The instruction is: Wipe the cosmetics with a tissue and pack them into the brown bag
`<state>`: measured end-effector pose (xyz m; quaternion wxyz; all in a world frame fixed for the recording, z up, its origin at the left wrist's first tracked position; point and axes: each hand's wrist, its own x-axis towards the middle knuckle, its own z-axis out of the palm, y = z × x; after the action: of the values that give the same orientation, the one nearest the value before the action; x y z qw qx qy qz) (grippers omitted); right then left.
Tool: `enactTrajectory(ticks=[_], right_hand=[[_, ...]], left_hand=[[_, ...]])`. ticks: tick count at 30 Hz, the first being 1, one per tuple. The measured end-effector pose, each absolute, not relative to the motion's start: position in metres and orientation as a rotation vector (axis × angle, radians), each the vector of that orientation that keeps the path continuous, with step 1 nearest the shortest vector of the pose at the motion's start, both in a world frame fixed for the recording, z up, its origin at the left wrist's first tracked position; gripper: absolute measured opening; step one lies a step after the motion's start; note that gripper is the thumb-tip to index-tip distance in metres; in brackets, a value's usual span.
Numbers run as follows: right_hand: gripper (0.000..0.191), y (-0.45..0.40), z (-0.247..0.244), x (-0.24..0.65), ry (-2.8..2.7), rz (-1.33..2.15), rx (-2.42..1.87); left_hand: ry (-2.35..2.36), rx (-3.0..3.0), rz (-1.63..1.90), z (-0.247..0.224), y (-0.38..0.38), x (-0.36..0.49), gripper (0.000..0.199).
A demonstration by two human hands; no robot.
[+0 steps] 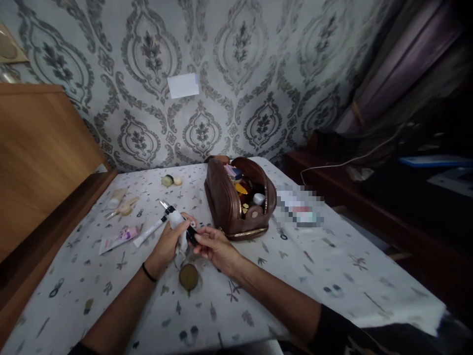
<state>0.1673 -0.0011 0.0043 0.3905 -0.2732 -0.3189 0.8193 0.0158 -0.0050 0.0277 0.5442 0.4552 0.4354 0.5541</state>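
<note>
My left hand point(169, 247), fingers closed, grips a white cloth or tissue point(182, 250) wrapped around a slim black cosmetic tube point(169, 209). Silver tips stick out at the tube's far end; its middle is covered by the wrap and fingers. The fingertips of my right hand point(218, 249) pinch the near black end. Just behind my hands stands a brown cosmetic bag point(221, 202), unzipped, with several small items inside, among them a silver-white lid point(258, 198). Below my hands lies a round olive-brown lidded item point(188, 277). A white tube point(150, 232) lies by my left hand.
On the patterned tablecloth point(236, 315) at left are a pink-and-white tube point(120, 239), a beige tube point(117, 197) and a tan item point(127, 207). Small round containers point(167, 181) sit farther back. A blurred-out item point(301, 207) lies right of the bag. A wooden cabinet point(48, 153) borders the left.
</note>
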Motion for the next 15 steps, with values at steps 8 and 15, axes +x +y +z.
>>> enactTrajectory(ticks=[8, 15], right_hand=[[0.045, -0.0072, 0.0081, 0.1655, -0.963, 1.970, -0.682], [0.045, -0.0062, 0.0092, 0.1659, -0.960, 2.079, -0.600]], left_hand=[[0.904, 0.764, 1.561, 0.0317, 0.0053, 0.0071, 0.033], [0.966, 1.044, 1.417, 0.0291, -0.0037, 0.0150, 0.034]])
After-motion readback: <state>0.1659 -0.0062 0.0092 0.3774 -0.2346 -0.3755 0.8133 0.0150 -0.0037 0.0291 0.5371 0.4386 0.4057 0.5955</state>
